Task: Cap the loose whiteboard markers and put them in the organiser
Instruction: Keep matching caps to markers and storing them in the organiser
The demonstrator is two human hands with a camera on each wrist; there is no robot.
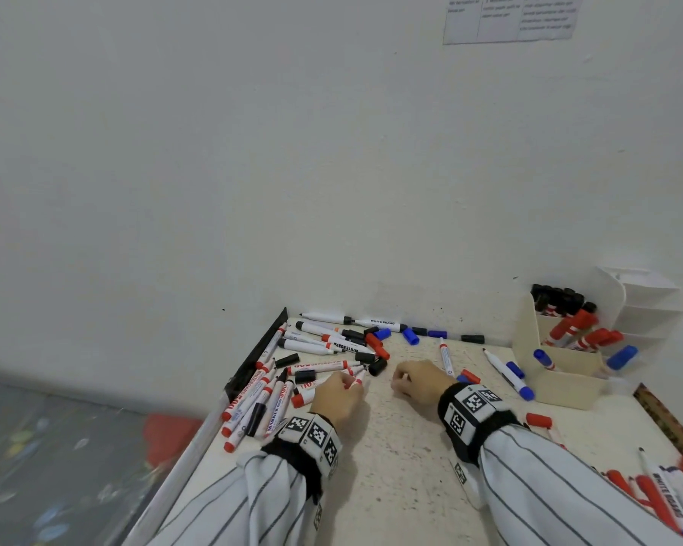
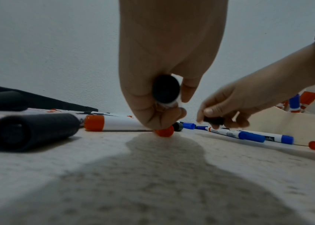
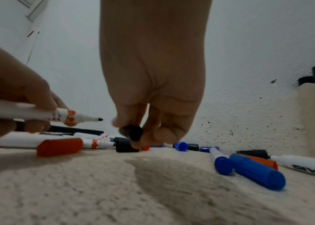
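Note:
My left hand grips an uncapped marker with a white barrel and a black tip, held low over the table and pointing right. Its black rear end faces the left wrist camera. Just to the right, my right hand pinches a small black cap between thumb and fingers, a short gap from the tip. The cream organiser stands at the back right with several capped black, red and blue markers in it. A pile of loose markers and caps lies left of my hands.
Blue markers and loose caps lie between my right hand and the organiser. More markers lie at the front right beside a ruler. A black strip runs along the table's left edge; the wall is close behind.

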